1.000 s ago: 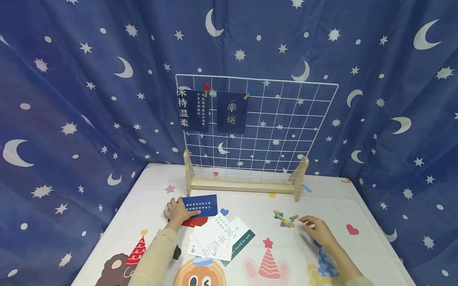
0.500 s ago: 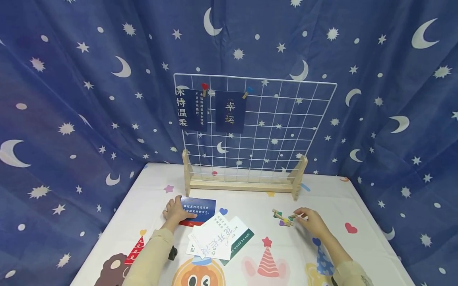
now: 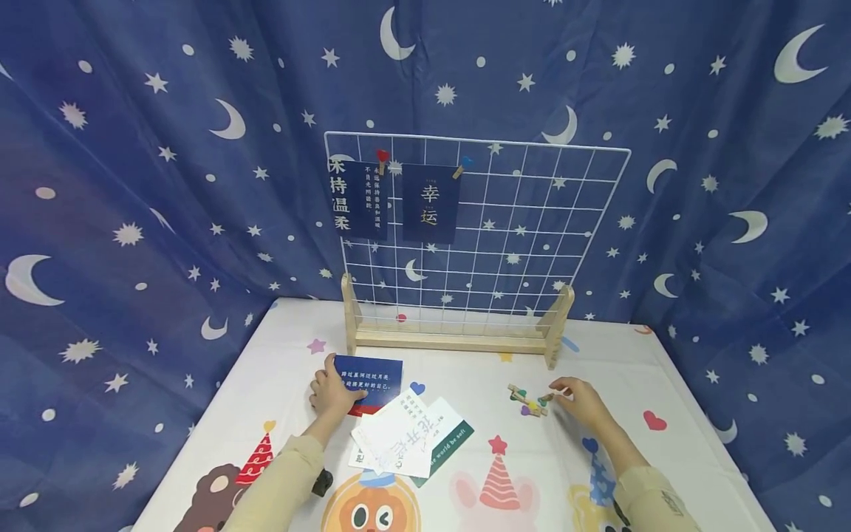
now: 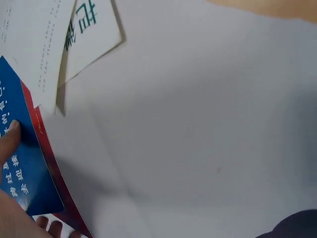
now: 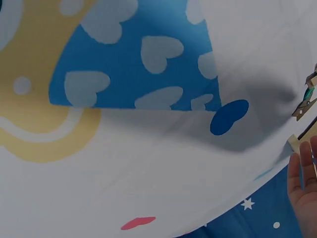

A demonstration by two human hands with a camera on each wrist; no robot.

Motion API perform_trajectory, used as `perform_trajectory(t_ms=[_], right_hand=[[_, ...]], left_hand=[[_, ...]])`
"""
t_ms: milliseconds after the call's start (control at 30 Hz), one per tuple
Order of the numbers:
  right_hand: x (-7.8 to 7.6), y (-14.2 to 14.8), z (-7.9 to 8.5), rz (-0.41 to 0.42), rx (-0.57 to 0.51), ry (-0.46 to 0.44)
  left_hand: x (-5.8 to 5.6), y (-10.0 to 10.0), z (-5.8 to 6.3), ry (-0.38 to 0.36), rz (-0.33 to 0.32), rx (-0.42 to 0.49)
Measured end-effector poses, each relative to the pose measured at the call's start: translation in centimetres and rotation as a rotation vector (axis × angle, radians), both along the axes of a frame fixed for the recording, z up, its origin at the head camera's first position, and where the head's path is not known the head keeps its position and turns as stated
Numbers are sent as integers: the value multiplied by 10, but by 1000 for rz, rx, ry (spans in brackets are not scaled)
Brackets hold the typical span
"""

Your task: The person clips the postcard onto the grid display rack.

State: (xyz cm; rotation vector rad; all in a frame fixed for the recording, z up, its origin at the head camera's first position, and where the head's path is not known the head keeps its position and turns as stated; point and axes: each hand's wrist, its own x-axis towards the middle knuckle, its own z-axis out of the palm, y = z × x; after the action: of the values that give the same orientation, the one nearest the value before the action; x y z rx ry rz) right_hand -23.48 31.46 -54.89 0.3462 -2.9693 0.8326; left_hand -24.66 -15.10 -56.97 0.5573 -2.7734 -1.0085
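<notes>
In the head view my left hand (image 3: 330,394) holds a blue card (image 3: 379,373) by its left end, thumb on the printed face. A card with a red edge (image 3: 368,409) lies partly beneath it. The left wrist view shows the thumb (image 4: 11,139) on the blue card (image 4: 37,183) and other fingertips by its lower edge. My right hand (image 3: 585,406) pinches the end of a wooden clothespin (image 3: 546,398) at the right of a small pile of clothespins (image 3: 521,397). In the right wrist view, the hand (image 5: 304,183) is cut off and the pinching fingertips are hidden.
Beside the left hand lie overlapping white cards (image 3: 392,436) and a green-edged card (image 3: 452,447). Behind stands a white wire grid (image 3: 518,229) in a wooden base (image 3: 452,340). Two dark blue cards (image 3: 431,214) hang there, each clipped by a heart clothespin (image 3: 382,160).
My right hand has moved slightly left to the nearest clothespin, its thumb and index finger closing on the end. The left hand has tilted the blue card, showing more of the red edge below.
</notes>
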Motion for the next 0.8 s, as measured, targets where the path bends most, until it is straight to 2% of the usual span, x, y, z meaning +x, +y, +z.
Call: perform_trajectory(t_ms=[333,533,633,700,767,800], right_hand=[[-7,-5,-4,0,49,-46],[-7,-6,-7,5,72,-40],[-8,-7,-8,18,66,-46],[-9,-8,-9,34,68,-49],[-11,-8,-10,43,72,-51],[-11,-8,-11,48,77,-45]], left_hand=[[0,-5,2,82,-42,60],[3,-12,4,140,-111,103],[3,-18,6,121,-137,162],[-3,-26,-5,122,-160,227],[-13,-37,-27,111,-199,309],[-23,-46,-49,153,-234,345]])
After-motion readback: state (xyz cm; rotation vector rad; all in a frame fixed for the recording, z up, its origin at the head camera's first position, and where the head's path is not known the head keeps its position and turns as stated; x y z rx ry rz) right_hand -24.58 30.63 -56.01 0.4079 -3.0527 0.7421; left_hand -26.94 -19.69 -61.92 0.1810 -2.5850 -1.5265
